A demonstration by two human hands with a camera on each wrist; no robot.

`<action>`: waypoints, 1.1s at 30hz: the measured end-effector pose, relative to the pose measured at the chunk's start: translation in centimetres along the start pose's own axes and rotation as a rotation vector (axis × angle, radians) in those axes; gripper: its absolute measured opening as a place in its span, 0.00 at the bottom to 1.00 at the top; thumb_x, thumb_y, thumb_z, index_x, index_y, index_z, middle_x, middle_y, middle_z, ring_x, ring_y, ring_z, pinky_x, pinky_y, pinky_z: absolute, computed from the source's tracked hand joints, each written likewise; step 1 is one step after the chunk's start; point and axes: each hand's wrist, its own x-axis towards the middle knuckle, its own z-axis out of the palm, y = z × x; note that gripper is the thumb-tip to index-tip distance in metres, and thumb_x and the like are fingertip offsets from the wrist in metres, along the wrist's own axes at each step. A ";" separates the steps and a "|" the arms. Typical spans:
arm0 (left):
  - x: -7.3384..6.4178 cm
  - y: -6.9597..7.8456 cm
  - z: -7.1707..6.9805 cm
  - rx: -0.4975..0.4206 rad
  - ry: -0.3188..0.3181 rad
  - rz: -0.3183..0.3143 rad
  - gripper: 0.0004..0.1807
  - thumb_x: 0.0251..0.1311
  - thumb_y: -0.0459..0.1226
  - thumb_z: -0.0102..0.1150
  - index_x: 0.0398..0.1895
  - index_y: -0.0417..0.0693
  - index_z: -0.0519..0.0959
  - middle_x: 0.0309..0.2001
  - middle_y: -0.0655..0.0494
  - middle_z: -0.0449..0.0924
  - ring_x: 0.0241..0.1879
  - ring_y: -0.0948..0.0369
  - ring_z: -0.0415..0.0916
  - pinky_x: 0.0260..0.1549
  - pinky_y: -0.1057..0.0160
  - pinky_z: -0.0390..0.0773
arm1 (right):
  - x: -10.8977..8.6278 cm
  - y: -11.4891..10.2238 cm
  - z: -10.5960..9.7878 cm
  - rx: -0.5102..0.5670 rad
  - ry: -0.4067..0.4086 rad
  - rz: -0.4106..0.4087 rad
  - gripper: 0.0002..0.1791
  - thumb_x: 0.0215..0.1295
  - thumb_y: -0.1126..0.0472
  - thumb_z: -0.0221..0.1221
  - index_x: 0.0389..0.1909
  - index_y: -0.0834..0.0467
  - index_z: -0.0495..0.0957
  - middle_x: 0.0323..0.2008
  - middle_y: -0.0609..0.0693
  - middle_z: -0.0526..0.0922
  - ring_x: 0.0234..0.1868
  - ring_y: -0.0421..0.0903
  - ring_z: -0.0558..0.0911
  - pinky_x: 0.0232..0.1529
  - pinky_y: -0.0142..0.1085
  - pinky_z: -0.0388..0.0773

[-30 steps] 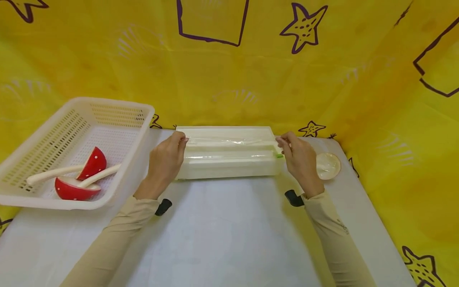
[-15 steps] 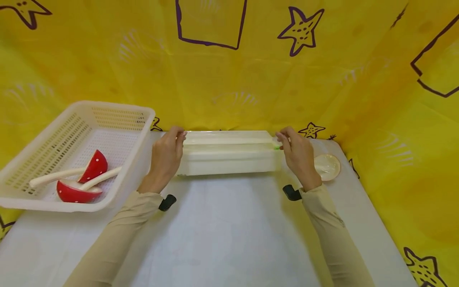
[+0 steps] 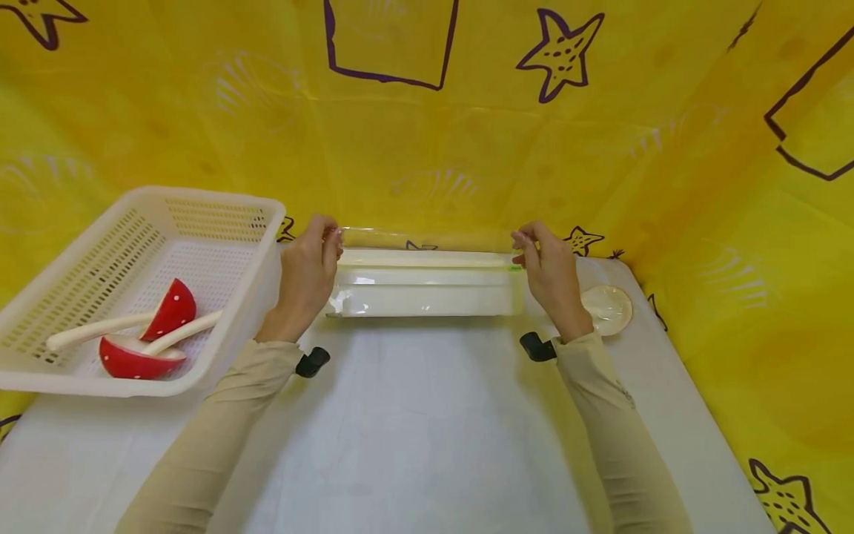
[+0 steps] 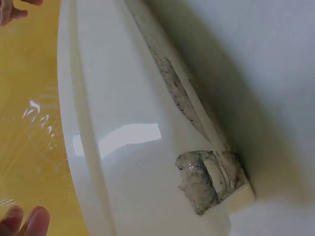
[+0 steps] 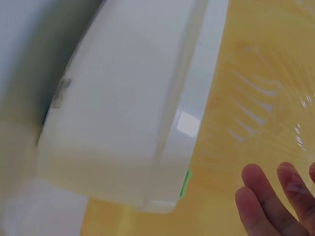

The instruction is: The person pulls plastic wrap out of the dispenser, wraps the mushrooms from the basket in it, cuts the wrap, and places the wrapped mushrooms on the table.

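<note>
A white cling film dispenser lies lengthwise at the back of the table. Above its far edge a clear sheet of cling film is stretched between both hands. The left hand pinches the film's left corner, and the right hand pinches the right one. Through the film in the left wrist view, the yellow backdrop shows with small wrinkles and glare. Fingertips of the right hand appear beside the dispenser's end in the right wrist view, near a green tab.
On the left stands a white plastic basket with two red spotted ladles in it. A small round dish sits right of the right hand. Yellow patterned cloth rises behind the white table.
Both hands have risen away from the dispenser, drawing the cling film from over its top to above its far edge. The basket, ladles and dish stay in place.
</note>
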 end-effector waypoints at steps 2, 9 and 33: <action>0.2 0.0 0.0 -0.005 -0.001 0.002 0.08 0.72 0.32 0.52 0.41 0.32 0.74 0.30 0.40 0.83 0.28 0.48 0.83 0.29 0.52 0.81 | 0.2 0.0 0.0 0.020 0.000 0.009 0.16 0.75 0.56 0.52 0.43 0.66 0.77 0.35 0.61 0.85 0.29 0.56 0.88 0.27 0.17 0.70; 0.8 0.4 -0.4 -0.009 -0.013 -0.002 0.08 0.72 0.32 0.52 0.41 0.31 0.74 0.32 0.39 0.83 0.28 0.47 0.83 0.28 0.52 0.82 | 0.7 -0.4 -0.2 0.031 0.002 0.033 0.16 0.75 0.56 0.51 0.45 0.67 0.76 0.36 0.61 0.83 0.31 0.57 0.88 0.31 0.16 0.74; 2.6 1.0 -1.6 0.064 0.023 0.093 0.10 0.72 0.35 0.53 0.41 0.33 0.75 0.33 0.40 0.85 0.26 0.47 0.78 0.27 0.52 0.74 | 1.9 -1.3 -1.5 0.047 0.031 0.022 0.17 0.74 0.55 0.52 0.44 0.68 0.76 0.36 0.62 0.83 0.32 0.58 0.87 0.34 0.22 0.79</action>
